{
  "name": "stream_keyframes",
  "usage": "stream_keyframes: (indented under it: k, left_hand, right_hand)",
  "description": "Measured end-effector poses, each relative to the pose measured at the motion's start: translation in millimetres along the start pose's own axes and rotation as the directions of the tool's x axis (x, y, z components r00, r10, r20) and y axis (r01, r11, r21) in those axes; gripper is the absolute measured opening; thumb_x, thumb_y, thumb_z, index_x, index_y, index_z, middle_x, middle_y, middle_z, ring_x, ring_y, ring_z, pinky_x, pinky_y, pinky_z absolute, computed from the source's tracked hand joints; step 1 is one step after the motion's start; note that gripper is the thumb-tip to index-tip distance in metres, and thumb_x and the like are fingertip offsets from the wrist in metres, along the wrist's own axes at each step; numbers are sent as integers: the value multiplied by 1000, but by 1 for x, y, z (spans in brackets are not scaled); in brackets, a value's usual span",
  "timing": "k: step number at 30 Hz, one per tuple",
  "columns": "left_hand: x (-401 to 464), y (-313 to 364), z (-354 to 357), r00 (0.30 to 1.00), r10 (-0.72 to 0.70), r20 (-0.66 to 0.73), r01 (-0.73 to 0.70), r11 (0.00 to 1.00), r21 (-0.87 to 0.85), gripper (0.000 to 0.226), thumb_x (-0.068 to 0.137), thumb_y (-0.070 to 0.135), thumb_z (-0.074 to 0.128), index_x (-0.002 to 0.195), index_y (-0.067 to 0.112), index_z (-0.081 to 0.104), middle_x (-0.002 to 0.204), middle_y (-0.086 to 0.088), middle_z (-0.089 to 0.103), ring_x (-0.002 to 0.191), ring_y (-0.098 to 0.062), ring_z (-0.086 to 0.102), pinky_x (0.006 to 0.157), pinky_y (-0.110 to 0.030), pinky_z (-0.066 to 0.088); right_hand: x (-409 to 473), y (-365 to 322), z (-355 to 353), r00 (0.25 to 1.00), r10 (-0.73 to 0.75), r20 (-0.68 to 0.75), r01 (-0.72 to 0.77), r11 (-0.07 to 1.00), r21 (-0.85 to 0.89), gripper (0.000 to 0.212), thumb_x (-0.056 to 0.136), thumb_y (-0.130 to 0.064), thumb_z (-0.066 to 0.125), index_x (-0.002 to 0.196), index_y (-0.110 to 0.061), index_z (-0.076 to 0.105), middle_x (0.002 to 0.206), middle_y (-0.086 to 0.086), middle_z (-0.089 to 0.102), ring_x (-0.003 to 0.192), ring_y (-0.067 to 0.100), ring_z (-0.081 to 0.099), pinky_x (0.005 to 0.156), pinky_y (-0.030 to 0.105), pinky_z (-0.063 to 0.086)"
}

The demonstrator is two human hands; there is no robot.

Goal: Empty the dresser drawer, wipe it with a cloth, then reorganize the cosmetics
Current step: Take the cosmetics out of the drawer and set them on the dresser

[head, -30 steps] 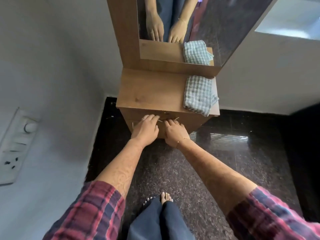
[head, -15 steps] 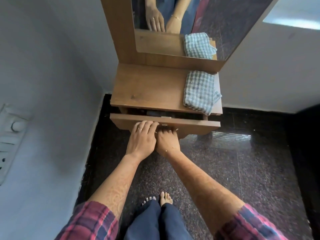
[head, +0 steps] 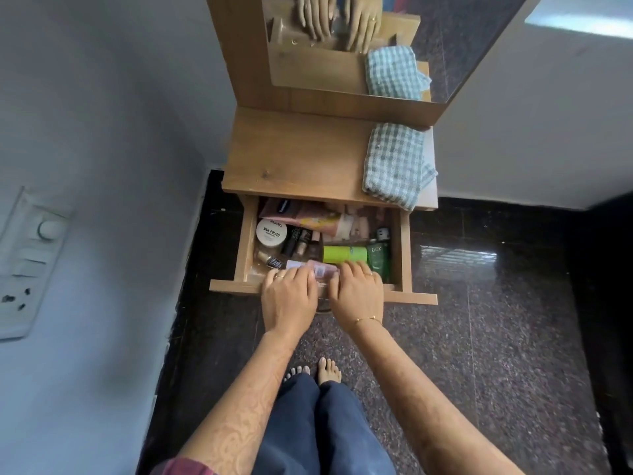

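The wooden dresser drawer (head: 406, 255) stands pulled far out and is full of cosmetics. Inside lie a white nail polish remover jar (head: 271, 232), a lime green tube (head: 344, 254), a dark green bottle (head: 378, 258), pink sachets (head: 298, 214) and several small bottles. My left hand (head: 289, 298) and my right hand (head: 356, 293) rest side by side over the drawer's front panel (head: 411, 297), fingers curled on its top edge. A folded checked cloth (head: 394, 162) lies on the right of the dresser top (head: 291, 159).
A mirror (head: 342, 46) rises behind the dresser top. A grey wall with a switch panel (head: 24, 262) is close on the left. Dark polished stone floor (head: 496, 320) spreads to the right. My bare feet (head: 317, 370) stand just below the drawer.
The drawer went from shut to pulled far out toward me, baring the cosmetics. Both hands came back with its front panel.
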State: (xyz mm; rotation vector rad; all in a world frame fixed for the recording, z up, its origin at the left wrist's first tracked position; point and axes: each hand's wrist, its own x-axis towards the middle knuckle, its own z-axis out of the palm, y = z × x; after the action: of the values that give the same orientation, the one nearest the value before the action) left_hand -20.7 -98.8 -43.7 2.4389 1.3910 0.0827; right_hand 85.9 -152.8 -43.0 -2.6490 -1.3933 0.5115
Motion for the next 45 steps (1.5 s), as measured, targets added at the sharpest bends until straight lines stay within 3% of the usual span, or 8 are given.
stream_keyframes:
  k: [11,18,23,27,29,32,36,45]
  left_hand:
    - [-63,1,-5,981,-77,180,58,992,110,35,98,35,30,93,25,63,94,7,71,90,-10,64,87,-32,41]
    - [-38,-2,-21,970,-91,226,117,987,-107,20,95,35,43,108,24,55,100,3,64,87,-16,62,62,-27,42]
    - [-9,-5,-25,974,-144,177,177,966,-190,21,92,30,50,110,22,56,104,1,63,94,-20,60,67,-29,43]
    - [4,-9,-18,955,-215,205,262,935,-238,22,92,30,50,111,21,56,111,-1,63,97,-21,60,70,-30,45]
    - [9,-6,-15,924,-311,222,375,849,-371,31,92,29,52,122,20,49,122,-4,58,104,-21,58,73,-28,44]
    - [17,6,-18,802,-534,268,548,478,-686,46,91,24,57,131,16,37,131,-7,51,110,-20,55,79,-23,43]
    - [11,35,-25,780,-585,221,429,244,-870,59,88,17,63,135,20,28,124,-5,53,91,-5,56,72,-16,48]
    - [48,52,-96,800,-416,-432,-118,598,-793,71,90,-2,55,141,38,25,148,-1,35,128,-4,43,90,-22,52]
  right_hand:
    - [-64,2,17,975,57,217,-49,998,-41,80,77,-41,-3,138,-15,42,146,5,42,140,22,29,114,39,24]
    - [-46,-3,0,993,-34,114,29,999,40,35,86,-28,48,117,-12,50,119,10,58,108,30,53,86,40,45]
    - [3,-11,-1,990,-140,-3,140,988,-60,42,77,-21,60,117,-11,48,117,11,55,108,32,51,86,41,45]
    - [42,-20,9,976,-197,98,212,961,-177,57,81,-23,57,131,-9,35,130,15,46,120,33,41,96,44,38]
    - [55,-21,16,967,-192,165,222,958,-183,61,83,-27,57,135,-9,30,134,15,44,122,33,41,99,46,35]
    - [57,-19,21,974,-157,160,172,982,-83,56,81,-19,58,131,-9,34,128,15,47,117,34,45,97,43,37]
    - [30,-7,15,995,-80,52,70,982,176,54,76,-37,63,119,-12,43,114,7,52,102,26,52,87,39,44]
    - [55,-71,-67,983,-117,-140,182,660,728,52,80,-47,60,121,-20,46,119,-3,55,104,11,54,87,32,51]
